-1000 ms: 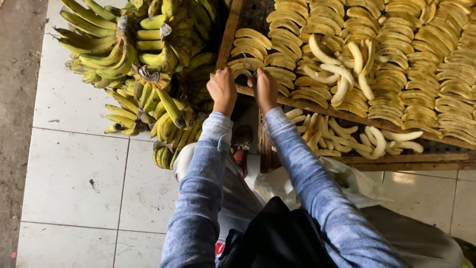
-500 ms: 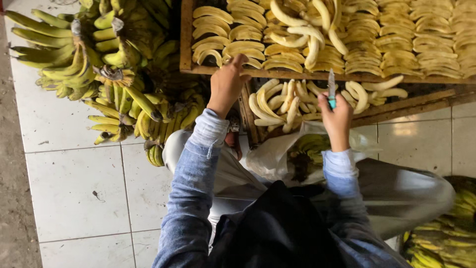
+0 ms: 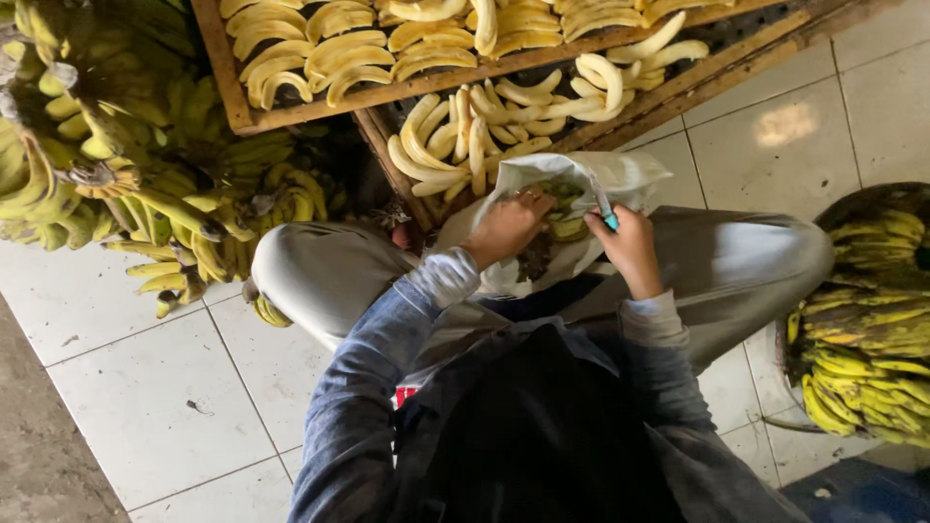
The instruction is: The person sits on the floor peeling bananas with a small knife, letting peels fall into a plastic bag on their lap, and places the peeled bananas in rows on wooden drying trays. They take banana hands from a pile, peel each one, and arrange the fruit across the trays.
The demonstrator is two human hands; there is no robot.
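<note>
Peeled bananas (image 3: 465, 136) are laid on far wooden trays (image 3: 232, 92); green bunches (image 3: 116, 165) are piled far left. A white sack (image 3: 591, 174) of peelings is held across the lap. The left hand (image 3: 506, 228) is dipped into it, fingers loose; the right hand (image 3: 632, 247) is clenched around a teal-handled knife (image 3: 604, 205), whose blade could nick the sack

Floor (image 3: 174, 387) of pale square tiles with dark grout lines, meeting a strip of bare grey concrete (image 3: 39, 465) at far left of the fingers. A soft patch of light (image 3: 785, 124) falls on one tile beyond and right of them.
</note>
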